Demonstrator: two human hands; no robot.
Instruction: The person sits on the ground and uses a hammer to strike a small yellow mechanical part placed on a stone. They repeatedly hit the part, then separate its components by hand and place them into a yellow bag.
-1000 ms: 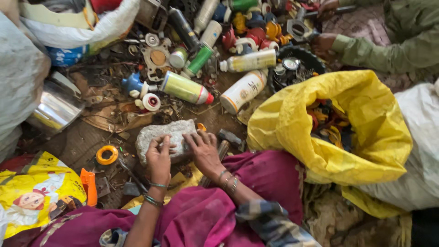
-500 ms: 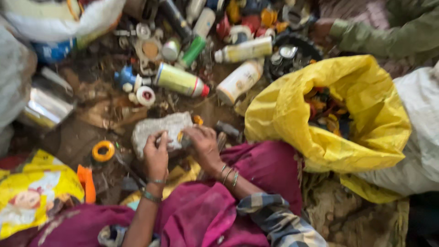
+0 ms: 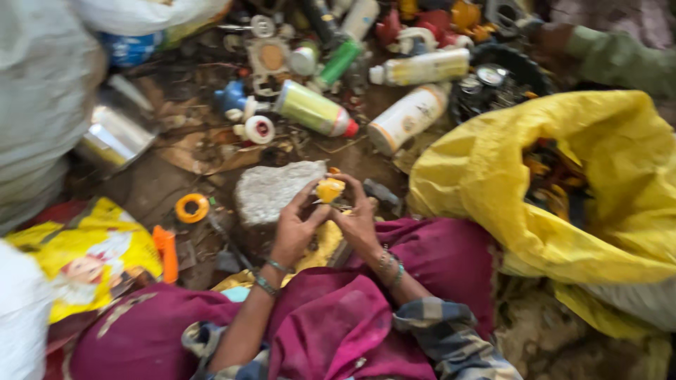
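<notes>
My left hand [image 3: 294, 226] and my right hand [image 3: 358, 219] are raised together over my lap, both pinching a small yellow plastic piece [image 3: 329, 188] between their fingertips. Just beyond them a flat grey stone [image 3: 271, 190] lies on the dirt floor. Bangles ring both wrists, and magenta cloth [image 3: 331, 324] covers my legs below. The frame is blurred, so the exact shape of the yellow piece is unclear.
A big yellow sack [image 3: 556, 183] of scrap gapes open at the right. Plastic bottles [image 3: 408, 116], caps and scrap litter the floor ahead. A shiny metal tin [image 3: 116, 134] and an orange ring [image 3: 191, 207] lie left. Another person's green sleeve [image 3: 620, 60] is at top right.
Both hands have lifted off the grey stone and come together, now holding the small yellow piece up between them. The camera has shifted closer and downward.
</notes>
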